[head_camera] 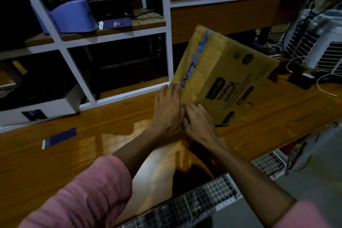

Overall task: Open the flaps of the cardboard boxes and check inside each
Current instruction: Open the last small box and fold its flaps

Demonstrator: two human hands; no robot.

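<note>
A brown cardboard box (218,72) with black print and a strip of blue tape along its top seam stands tilted on the wooden table (92,144). Its flaps look closed. My left hand (168,109) lies on the box's near left corner, fingers fairly straight and pressing at the seam's end. My right hand (199,122) sits beside it, touching it, with fingers bent against the box's near face. What the fingertips hold is hidden. The box's inside is not visible.
A white shelf frame (166,29) with a purple device (74,16) stands behind the table. A phone (59,138) lies at left. A white cooler (322,42), cables and a black adapter (301,79) sit at right. Wire mesh baskets (194,205) are below the near edge.
</note>
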